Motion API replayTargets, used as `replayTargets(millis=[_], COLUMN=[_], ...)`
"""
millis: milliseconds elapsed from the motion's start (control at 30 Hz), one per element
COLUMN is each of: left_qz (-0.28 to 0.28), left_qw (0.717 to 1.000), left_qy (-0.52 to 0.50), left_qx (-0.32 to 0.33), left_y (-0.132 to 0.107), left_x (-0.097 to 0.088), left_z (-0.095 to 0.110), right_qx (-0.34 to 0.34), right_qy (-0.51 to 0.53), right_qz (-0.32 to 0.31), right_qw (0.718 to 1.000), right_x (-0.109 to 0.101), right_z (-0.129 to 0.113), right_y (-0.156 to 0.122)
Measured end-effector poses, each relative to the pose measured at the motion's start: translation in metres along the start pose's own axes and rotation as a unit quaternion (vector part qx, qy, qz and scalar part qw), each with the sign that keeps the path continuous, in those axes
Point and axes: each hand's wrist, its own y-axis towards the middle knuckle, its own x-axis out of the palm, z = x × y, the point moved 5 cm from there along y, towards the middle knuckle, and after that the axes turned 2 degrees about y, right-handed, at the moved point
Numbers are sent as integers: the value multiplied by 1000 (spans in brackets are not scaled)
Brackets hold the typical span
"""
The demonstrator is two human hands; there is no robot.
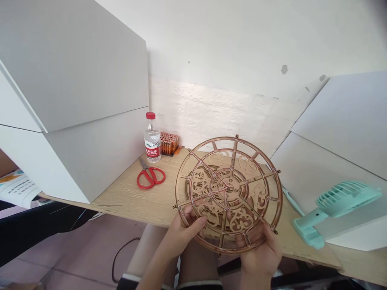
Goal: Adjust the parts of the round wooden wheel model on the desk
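A large round openwork frame, brownish-gold with rings, spokes and small tabs round its rim, is held up tilted over the front of the table. Thin pinkish wires run along its rings and spokes and meet near the hub. My left hand grips the lower left of the frame, its thumb on the near face. At the lower right rim my right hand is closed on it too, its fingers partly behind the ring. Scrollwork pieces show through the openings; I cannot tell which belong to the frame and which lie behind it.
Red-handled scissors lie on the wooden table, near a water bottle and a pack of orange batteries. White boxes stand at the left and right. A mint-green fan is at the right.
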Motion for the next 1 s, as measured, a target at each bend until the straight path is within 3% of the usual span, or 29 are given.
replayTargets(millis=[200,433,700,867,1000], left_qz=[-11,-11,-11,41,96], left_qw=[1000,1000,999,998,987], left_qy=[0,10,-34,-53,-125], left_qx=[-4,-3,-9,-19,-3], left_y=[1,1,1,-3,-4], left_x=[2,2,4,-2,-4], left_z=[0,-1,-1,-1,0], right_qx=[-8,-24,-17,-23,-44], right_qy=[-40,35,49,40,31], right_qz=[14,57,46,50,54], right_qw=[999,997,998,998,997], right_x=[-5,-1,-1,-4,-7], right_z=[-2,-1,0,1,-4], right_y=[7,2,8,10,11])
